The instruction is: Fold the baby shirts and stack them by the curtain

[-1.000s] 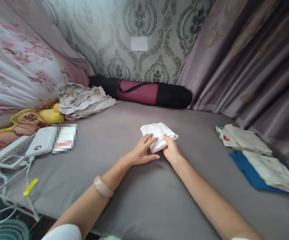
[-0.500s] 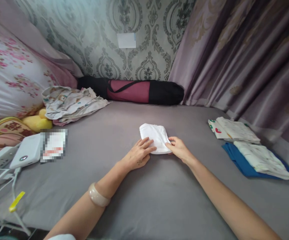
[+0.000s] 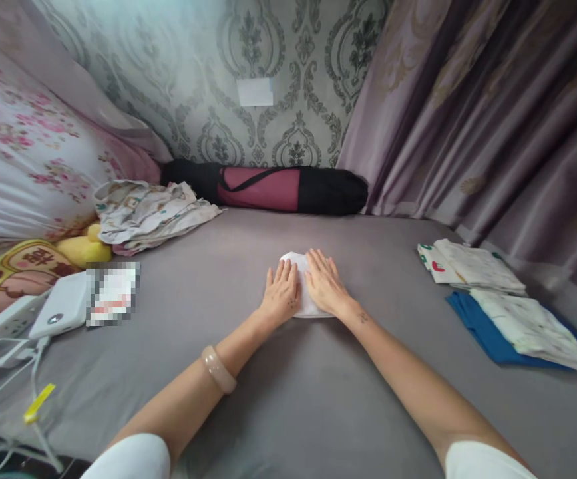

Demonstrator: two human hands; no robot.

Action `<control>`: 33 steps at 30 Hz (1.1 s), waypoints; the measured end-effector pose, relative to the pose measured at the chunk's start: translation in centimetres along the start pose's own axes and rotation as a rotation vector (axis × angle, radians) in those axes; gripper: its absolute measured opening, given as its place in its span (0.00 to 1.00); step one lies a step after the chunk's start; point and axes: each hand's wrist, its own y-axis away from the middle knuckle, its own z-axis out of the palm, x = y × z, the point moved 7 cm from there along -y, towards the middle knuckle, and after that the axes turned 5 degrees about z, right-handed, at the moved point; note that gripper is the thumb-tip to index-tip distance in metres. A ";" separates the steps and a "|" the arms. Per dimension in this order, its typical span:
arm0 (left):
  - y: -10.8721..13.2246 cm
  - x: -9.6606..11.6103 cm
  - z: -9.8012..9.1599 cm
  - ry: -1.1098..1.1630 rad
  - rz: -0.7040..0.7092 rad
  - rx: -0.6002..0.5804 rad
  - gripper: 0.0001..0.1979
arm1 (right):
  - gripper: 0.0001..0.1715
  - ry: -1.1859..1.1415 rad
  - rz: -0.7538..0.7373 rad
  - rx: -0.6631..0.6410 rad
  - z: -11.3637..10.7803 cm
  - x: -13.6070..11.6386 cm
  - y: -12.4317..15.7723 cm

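Observation:
A small folded white cloth (image 3: pixel 304 307) lies flat on the grey sheet (image 3: pixel 248 412), in front of me. My left hand (image 3: pixel 282 291) rests palm down over its left side, fingers stretched out and pointing away from me. On the cloth's right side, my right hand (image 3: pixel 324 283) presses down with its fingers extended. A strip of white fabric shows between the two hands, and its near edge shows below them. The rest of the cloth is hidden under my palms.
Folded cloths (image 3: pixel 478 266) and a blue folded cloth (image 3: pixel 482 339) lie at the right. A long black-and-maroon bag (image 3: pixel 261 188) lies along the wall. At the left are a crumpled patterned cloth (image 3: pixel 151 213), a white power bank (image 3: pixel 63 306), a power strip (image 3: pixel 3 326) and cables.
My right hand has let go of the cloth's right edge and now lies flat on top. The left hand has turned and flattened, fingers pointing forward. The camera view has shifted slightly.

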 end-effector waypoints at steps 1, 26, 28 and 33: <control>0.0 -0.2 0.5 -0.002 -0.008 -0.019 0.27 | 0.33 0.012 0.007 -0.037 0.9 0.1 -0.2; 0.9 -7.6 -0.9 0.633 -0.338 0.414 0.18 | 0.31 0.012 -0.166 -0.081 2.6 -5.7 0.8; 0.9 -7.8 -0.8 0.665 -0.346 0.405 0.17 | 0.31 0.023 -0.150 -0.085 3.1 -5.7 1.1; 0.7 -8.0 -0.1 0.666 -0.363 0.370 0.18 | 0.32 0.047 -0.129 -0.086 3.3 -5.5 1.3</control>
